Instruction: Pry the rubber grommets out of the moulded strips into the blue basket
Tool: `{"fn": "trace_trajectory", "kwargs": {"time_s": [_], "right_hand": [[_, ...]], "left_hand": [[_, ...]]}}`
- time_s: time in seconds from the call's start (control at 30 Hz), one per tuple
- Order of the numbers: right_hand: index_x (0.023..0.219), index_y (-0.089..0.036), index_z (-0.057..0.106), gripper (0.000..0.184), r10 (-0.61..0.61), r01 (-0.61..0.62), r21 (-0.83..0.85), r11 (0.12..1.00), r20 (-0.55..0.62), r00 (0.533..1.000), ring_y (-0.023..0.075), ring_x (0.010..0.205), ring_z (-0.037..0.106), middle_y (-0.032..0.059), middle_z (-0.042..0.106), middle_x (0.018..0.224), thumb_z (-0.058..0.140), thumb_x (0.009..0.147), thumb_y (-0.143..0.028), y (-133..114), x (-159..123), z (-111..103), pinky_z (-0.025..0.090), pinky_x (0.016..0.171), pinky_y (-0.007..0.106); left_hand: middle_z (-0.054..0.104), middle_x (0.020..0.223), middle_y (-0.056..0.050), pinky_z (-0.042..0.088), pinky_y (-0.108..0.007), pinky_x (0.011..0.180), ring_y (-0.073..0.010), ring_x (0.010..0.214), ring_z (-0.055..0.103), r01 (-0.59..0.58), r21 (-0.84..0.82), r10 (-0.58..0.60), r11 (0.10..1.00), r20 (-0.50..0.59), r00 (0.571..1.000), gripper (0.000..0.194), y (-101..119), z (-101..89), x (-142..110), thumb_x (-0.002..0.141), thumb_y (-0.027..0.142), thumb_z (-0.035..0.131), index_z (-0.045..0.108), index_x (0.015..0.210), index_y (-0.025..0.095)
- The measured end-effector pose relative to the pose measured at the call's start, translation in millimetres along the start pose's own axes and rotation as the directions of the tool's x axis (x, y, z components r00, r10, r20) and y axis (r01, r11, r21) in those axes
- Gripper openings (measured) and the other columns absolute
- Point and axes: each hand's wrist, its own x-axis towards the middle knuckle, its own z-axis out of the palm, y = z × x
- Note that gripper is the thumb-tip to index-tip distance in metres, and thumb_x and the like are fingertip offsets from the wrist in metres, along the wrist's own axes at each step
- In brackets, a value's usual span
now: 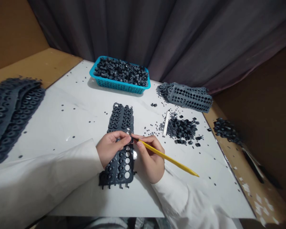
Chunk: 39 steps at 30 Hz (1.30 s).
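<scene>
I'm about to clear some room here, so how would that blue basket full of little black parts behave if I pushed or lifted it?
The blue basket looks low and wide, so it probably wouldn't tip easily when pushed. Heaped above its rim in places, the small black parts could spill if it were tilted. Its thin, perforated wall suggests it may flex a little.

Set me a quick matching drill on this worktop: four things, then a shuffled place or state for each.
1. Yellow tool
2. Teal basket
3. White pen-shaped tool
4. Piled dark sheets

A. heaped with small dark parts
B. at the far left
C. lying beside scattered pieces
D. held in the right hand

Pairs: 1-D, 2-A, 3-C, 4-B
</scene>
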Motion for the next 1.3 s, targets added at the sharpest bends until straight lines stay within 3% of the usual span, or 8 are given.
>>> {"fn": "trace_trajectory", "kwargs": {"time_s": [0.33, 0.53, 0.63, 0.73, 0.77, 0.8, 0.87, 1.3], "right_hand": [[0.085, -0.021, 0.060, 0.003, -0.085, 0.084, -0.165, 0.983, -0.002, 0.996, 0.0189, 0.096, 0.065, 0.0061, 0.070, 0.099, 0.057, 0.084, -0.020, 0, -1, -3, 0.051, 0.085, 0.036], [0.083, -0.020, 0.059, 0.011, 0.059, -0.059, 0.001, 0.998, -0.107, 0.993, 0.0176, 0.083, 0.068, 0.0067, 0.069, 0.100, 0.059, 0.084, -0.031, 2, 10, -6, 0.053, 0.078, 0.035], [0.083, -0.020, 0.060, 0.015, 0.091, -0.091, 0.000, 0.996, -0.105, 0.990, 0.0178, 0.083, 0.066, 0.0068, 0.069, 0.099, 0.059, 0.083, -0.035, 5, 13, -8, 0.052, 0.079, 0.034], [0.083, -0.020, 0.060, 0.017, 0.084, -0.087, -0.024, 0.996, -0.098, 0.992, 0.0191, 0.086, 0.065, 0.0070, 0.069, 0.099, 0.059, 0.083, -0.037, 8, 15, -10, 0.050, 0.079, 0.034], [0.083, -0.020, 0.059, 0.018, 0.079, -0.082, -0.031, 0.996, -0.097, 0.992, 0.0194, 0.086, 0.065, 0.0071, 0.068, 0.099, 0.058, 0.083, -0.037, 9, 15, -10, 0.050, 0.079, 0.034], [0.083, -0.019, 0.059, 0.018, 0.073, -0.077, -0.038, 0.996, -0.098, 0.992, 0.0196, 0.086, 0.064, 0.0073, 0.068, 0.098, 0.058, 0.083, -0.038, 9, 16, -10, 0.049, 0.079, 0.034], [0.083, -0.019, 0.059, 0.019, 0.063, -0.068, -0.051, 0.996, -0.095, 0.994, 0.0197, 0.085, 0.063, 0.0074, 0.068, 0.097, 0.057, 0.083, -0.038, 9, 17, -10, 0.049, 0.077, 0.033], [0.079, -0.020, 0.060, 0.017, 0.019, -0.027, -0.106, 0.994, -0.080, 0.997, 0.0203, 0.078, 0.061, 0.0048, 0.068, 0.085, 0.055, 0.083, -0.036, 8, 19, -12, 0.045, 0.069, 0.031]], "left_hand": [[0.059, 0.065, 0.001, 0.026, -0.017, 0.048, -0.0044, 0.050, 0.037, -0.002, -0.029, 0.003, 1.000, 0.034, 0.999, 0.036, 10, 3.3, -4, 0.062, 0.047, 0.074, 0.062, 0.071, 0.014], [0.059, 0.067, -0.002, 0.022, -0.018, 0.044, -0.0053, 0.048, 0.034, -0.173, -0.026, 0.172, 0.985, -0.031, 0.985, 0.032, 60, 5.8, 23, 0.063, 0.041, 0.071, 0.058, 0.073, 0.013], [0.060, 0.070, -0.002, 0.032, -0.021, 0.049, -0.0091, 0.054, 0.043, -0.429, 0.250, 0.465, 0.868, -0.109, 0.879, 0.023, 100, 1.3, 69, 0.070, 0.036, 0.062, 0.060, 0.076, 0.014], [0.063, 0.076, -0.003, 0.043, -0.027, 0.071, -0.0153, 0.073, 0.055, -0.553, 0.698, 0.801, 0.456, -0.051, 0.596, 0.012, 145, -8.8, 126, 0.075, 0.027, 0.057, 0.060, 0.076, 0.016], [0.064, 0.080, -0.004, 0.043, -0.028, 0.076, -0.0167, 0.078, 0.057, -0.505, 0.807, 0.833, 0.304, 0.032, 0.552, 0.012, 159, -12.6, 143, 0.077, 0.025, 0.054, 0.061, 0.078, 0.016], [0.065, 0.083, -0.005, 0.043, -0.030, 0.080, -0.0177, 0.081, 0.057, -0.431, 0.885, 0.831, 0.174, 0.104, 0.547, 0.011, 172, -16.1, 158, 0.078, 0.024, 0.053, 0.061, 0.079, 0.016], [0.065, 0.088, -0.006, 0.042, -0.031, 0.086, -0.0192, 0.087, 0.057, -0.400, 0.911, 0.822, 0.101, 0.150, 0.550, 0.009, 194, -21.7, 183, 0.077, 0.020, 0.054, 0.062, 0.080, 0.016], [0.070, 0.097, -0.009, 0.043, -0.028, 0.089, -0.0194, 0.091, 0.061, -0.266, 0.963, 0.685, -0.053, 0.229, 0.692, 0.022, 223, -33.3, 242, 0.075, 0.016, 0.056, 0.069, 0.092, 0.012]]}}
